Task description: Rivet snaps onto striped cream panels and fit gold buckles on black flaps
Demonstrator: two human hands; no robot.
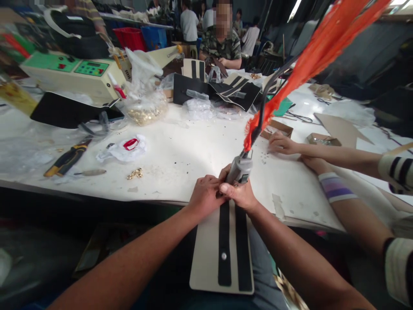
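Note:
My right hand [240, 193] is wrapped round a grey electric screwdriver [240, 168], which hangs from a black cable and an orange cloth strip [300, 77]. Its tip is hidden behind my fingers. Beneath it, a beige panel with two black straps [206, 258] slopes from the table edge down over my lap. A round silver rivet or screw head [223, 256] shows on the left strap. My left hand [206, 193] is closed at the panel's upper end, its fingertips close to the tool; the exact grip is partly hidden.
On the white table [161, 146] are gold hardware [134, 173], yellow-black pliers [67, 159], a bag of gold pieces [145, 110] and black panels [190, 90]. A co-worker's hands [284, 144] reach in from the right beside small cardboard boxes [280, 128]. Another person sits opposite.

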